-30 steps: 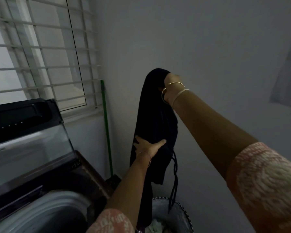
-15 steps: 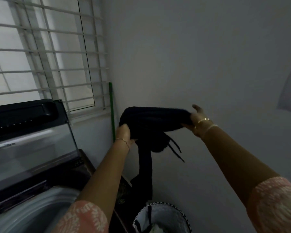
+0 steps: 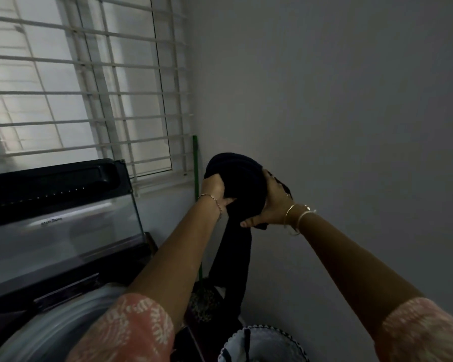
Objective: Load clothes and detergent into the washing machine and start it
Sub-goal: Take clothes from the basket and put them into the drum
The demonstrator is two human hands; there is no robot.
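A black garment [image 3: 237, 178] is bunched up in the air between both hands, with one long end hanging down towards the floor. My left hand [image 3: 213, 190] grips its left side. My right hand [image 3: 268, 205] clasps it from the right and underneath. The top-loading washing machine [image 3: 50, 270] stands at the lower left with its glass lid [image 3: 63, 205] raised; part of the drum rim [image 3: 63, 320] shows. A laundry basket [image 3: 267, 343] with a dotted rim sits on the floor at the bottom, right of the machine.
A barred window [image 3: 89, 87] fills the upper left wall. A green pole [image 3: 196, 178] leans in the corner behind the garment. A plain grey wall takes up the right side. The room is dim.
The garment, first held up high by my right hand, has been gathered into a bundle. My hands have come close together around it.
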